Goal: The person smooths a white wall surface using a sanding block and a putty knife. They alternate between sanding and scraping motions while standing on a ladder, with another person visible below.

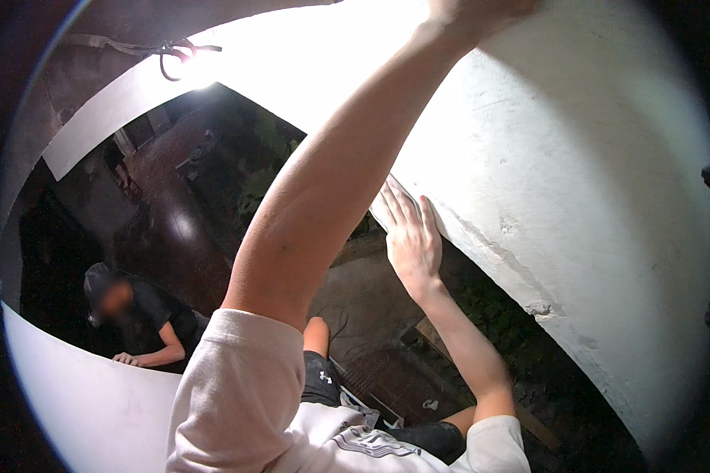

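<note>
A large white plastered surface (pixel 576 181), wall-like with a worn, chipped lower edge, fills the upper right of the head view. Up along it reaches my left arm, and my left hand (pixel 477 17) is at the top rim, blurred and cut off, so its fingers do not show. My right hand (pixel 415 251) lies with fingers stretched out against the edge of the white surface near the middle. Nothing is visible in the right hand. Whether the left hand touches the surface or holds something is hidden.
A bright lamp (pixel 193 69) with a dark cable glares at the upper left. At the lower left a person (pixel 154 323) in dark clothes and a cap rests a hand on a white panel (pixel 95 402). Below lies dark ground with wooden boards (pixel 430 335).
</note>
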A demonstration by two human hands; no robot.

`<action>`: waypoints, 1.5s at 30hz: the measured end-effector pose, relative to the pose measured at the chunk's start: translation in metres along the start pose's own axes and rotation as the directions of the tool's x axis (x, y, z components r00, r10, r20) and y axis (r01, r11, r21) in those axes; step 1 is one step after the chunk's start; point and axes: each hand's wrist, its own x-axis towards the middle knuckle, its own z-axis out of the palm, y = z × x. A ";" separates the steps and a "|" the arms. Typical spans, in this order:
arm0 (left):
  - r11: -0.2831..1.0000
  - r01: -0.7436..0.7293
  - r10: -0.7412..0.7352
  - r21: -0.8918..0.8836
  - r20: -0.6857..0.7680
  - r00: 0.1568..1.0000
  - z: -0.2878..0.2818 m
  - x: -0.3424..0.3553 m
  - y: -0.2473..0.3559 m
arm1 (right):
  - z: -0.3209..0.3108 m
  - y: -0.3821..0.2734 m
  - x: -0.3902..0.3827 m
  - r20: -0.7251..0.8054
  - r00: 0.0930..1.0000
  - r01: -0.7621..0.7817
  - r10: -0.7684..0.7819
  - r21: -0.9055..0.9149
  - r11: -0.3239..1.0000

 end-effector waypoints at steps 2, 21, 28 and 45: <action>0.999 -0.032 0.033 0.021 -0.041 0.999 -0.001 0.000 0.002 | 0.003 0.000 -0.009 -0.005 0.999 -0.034 0.034 -0.049 0.998; 0.999 0.012 -0.012 0.032 -0.017 1.000 -0.001 0.001 0.003 | -0.019 0.018 0.001 -0.061 0.998 0.030 -0.035 -0.090 0.995; 0.998 0.009 -0.008 0.062 -0.005 1.000 -0.008 0.007 0.005 | -0.010 -0.022 0.090 -0.099 0.986 0.089 -0.132 -0.351 0.932; 0.996 -0.073 0.073 0.044 0.006 0.997 -0.003 0.003 -0.004 | -0.024 0.022 -0.003 -0.151 0.985 0.067 -0.078 -0.081 0.995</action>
